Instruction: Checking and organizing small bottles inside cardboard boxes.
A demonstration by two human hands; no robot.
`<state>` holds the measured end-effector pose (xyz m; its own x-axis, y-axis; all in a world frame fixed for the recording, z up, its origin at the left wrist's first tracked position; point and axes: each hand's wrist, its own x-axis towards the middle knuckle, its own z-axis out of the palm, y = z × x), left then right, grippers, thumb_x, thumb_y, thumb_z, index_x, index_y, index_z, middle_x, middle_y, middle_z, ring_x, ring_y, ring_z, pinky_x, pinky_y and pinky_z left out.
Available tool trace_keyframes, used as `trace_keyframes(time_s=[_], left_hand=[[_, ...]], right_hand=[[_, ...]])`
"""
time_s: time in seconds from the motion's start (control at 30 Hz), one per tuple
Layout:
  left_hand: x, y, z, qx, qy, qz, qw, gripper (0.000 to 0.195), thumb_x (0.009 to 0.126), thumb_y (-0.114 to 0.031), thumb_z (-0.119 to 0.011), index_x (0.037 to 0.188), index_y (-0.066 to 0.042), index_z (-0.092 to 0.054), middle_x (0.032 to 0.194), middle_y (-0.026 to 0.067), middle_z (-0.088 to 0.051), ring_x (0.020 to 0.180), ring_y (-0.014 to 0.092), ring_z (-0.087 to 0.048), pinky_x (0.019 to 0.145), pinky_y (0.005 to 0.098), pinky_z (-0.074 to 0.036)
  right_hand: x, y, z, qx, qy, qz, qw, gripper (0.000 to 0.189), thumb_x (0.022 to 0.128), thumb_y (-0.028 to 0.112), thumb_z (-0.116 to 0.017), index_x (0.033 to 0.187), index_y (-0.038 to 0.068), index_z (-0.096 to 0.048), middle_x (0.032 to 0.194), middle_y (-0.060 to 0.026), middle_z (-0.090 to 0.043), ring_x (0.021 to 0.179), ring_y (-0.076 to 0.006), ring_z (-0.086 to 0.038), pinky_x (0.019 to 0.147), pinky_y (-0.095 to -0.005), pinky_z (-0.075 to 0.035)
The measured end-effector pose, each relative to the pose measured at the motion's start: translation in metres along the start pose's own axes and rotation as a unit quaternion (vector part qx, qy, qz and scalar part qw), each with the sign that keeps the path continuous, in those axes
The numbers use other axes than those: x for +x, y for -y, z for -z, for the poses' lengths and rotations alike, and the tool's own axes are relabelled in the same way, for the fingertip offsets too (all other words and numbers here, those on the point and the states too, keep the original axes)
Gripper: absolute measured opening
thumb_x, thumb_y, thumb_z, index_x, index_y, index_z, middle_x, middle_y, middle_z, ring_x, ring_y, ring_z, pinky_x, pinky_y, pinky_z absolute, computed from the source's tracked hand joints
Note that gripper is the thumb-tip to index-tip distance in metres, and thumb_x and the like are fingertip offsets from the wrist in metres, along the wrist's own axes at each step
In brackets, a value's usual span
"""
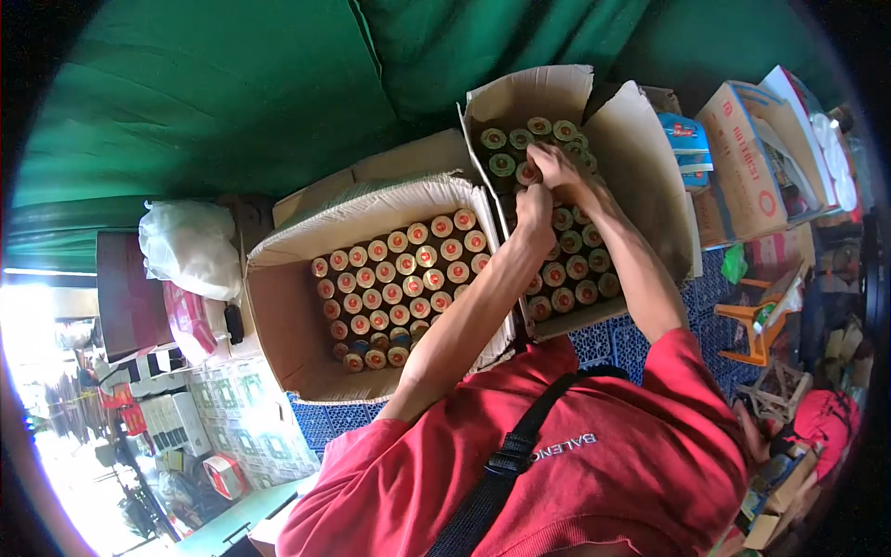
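An open cardboard box (639, 167) holds rows of upright cylindrical containers (577, 267) with round metallic tops and red centres. Both my hands are together inside it. My left hand (534, 211) is curled just below one container (527, 173), its fingertips at the near edge of the top. From the upper right, my right hand (557, 173) reaches over the same container, fingers bent down beside it. Whether either hand grips it is hidden. To the left, a second open cardboard box (282, 299) holds more such containers (406, 263) in rows.
Blue plastic crates (327, 421) lie under the boxes. A green tarpaulin (243, 104) hangs behind. White plastic bags (188, 244) are at left; a blue package (686, 143), a printed carton (738, 167) and an orange plastic stool (748, 327) are at right. Another person (825, 425) is at far right.
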<state>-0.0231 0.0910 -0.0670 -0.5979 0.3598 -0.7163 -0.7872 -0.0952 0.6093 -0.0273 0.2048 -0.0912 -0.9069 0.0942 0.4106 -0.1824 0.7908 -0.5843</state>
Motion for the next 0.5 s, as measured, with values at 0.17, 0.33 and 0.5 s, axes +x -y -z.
trace_keyframes(time_s=[0.17, 0.33, 0.5], left_hand=[[-0.042, -0.003, -0.001, 0.016, -0.007, -0.007, 1.000, 0.026, 0.085, -0.018, -0.048, 0.096, 0.003, -0.059, 0.075, 0.0043, -0.056, 0.061, 0.014, -0.049, 0.054, 0.0320, -0.037], [-0.089, -0.015, 0.013, 0.034, 0.028, -0.016, 0.999, 0.014, 0.084, -0.016, -0.049, 0.083, -0.003, -0.055, 0.069, 0.0000, -0.048, 0.062, 0.011, -0.044, 0.056, 0.0317, -0.033], [-0.117, -0.025, 0.039, 0.113, 0.085, -0.079, 0.987, 0.040, 0.089, -0.016, -0.045, 0.122, 0.005, -0.052, 0.093, 0.0094, -0.059, 0.083, 0.018, -0.050, 0.083, 0.0403, -0.042]], right_hand=[[-0.006, 0.027, 0.035, -0.036, 0.165, -0.122, 0.978, 0.023, 0.067, 0.009, -0.064, 0.080, 0.000, -0.047, 0.077, -0.0179, -0.053, 0.076, -0.0366, -0.052, 0.064, -0.0424, -0.040], [-0.018, 0.064, 0.065, -0.079, 0.179, -0.131, 0.972, 0.027, 0.069, 0.012, -0.070, 0.082, 0.001, -0.048, 0.077, -0.0188, -0.058, 0.076, -0.0359, -0.058, 0.063, -0.0432, -0.044], [-0.033, 0.120, 0.076, -0.121, 0.153, -0.215, 0.957, 0.019, 0.080, -0.007, -0.056, 0.095, 0.002, -0.049, 0.082, -0.0186, -0.061, 0.077, -0.0310, -0.061, 0.067, -0.0425, -0.046]])
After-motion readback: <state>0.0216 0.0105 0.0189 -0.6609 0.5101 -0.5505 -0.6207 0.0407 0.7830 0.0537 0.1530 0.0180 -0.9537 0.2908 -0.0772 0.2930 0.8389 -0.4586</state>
